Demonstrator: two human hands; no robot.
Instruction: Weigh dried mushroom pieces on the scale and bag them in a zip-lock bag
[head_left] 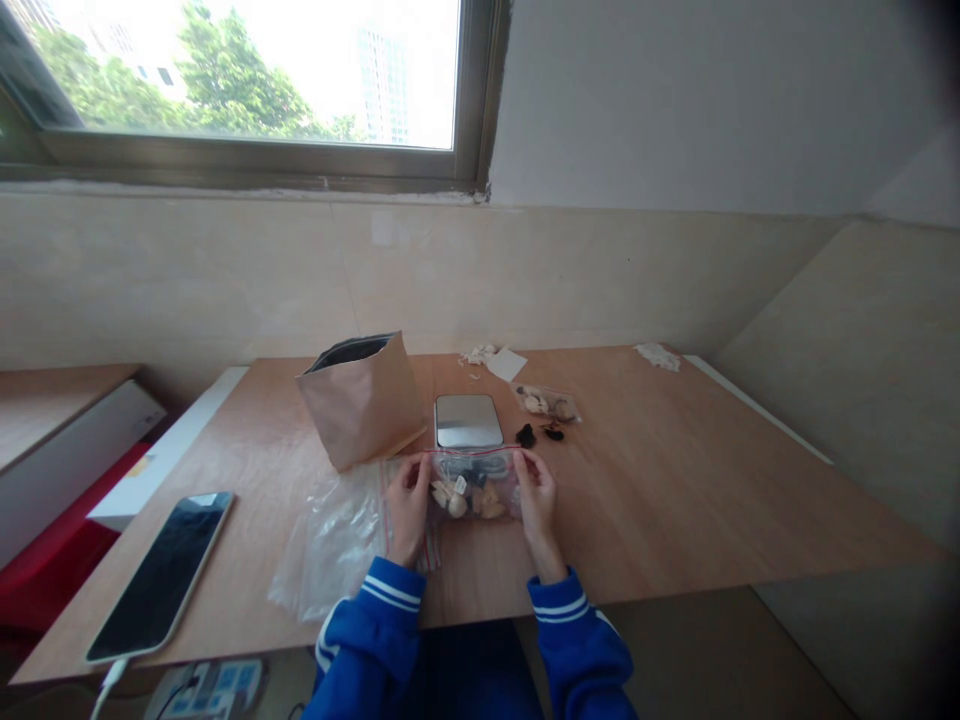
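A clear zip bag (484,470) with a red seal strip is stretched between my hands at the table's front. Pale, tan and dark dried pieces and a small white packet show inside it. My left hand (409,505) pinches the bag's upper left corner, my right hand (538,497) its upper right corner. Right behind the bag lies a flat silver scale (468,421). Several empty clear bags (337,545) lie by my left forearm. Two dark dried clumps, one of them a black piece (525,436), rest to the right of the scale.
An open brown paper bag (364,405) stands left of the scale. Another filled clear bag (547,403) lies behind the dark clumps. A white paper (506,364) and pale scraps (478,354) are near the wall. A phone (161,575) with a cable lies front left.
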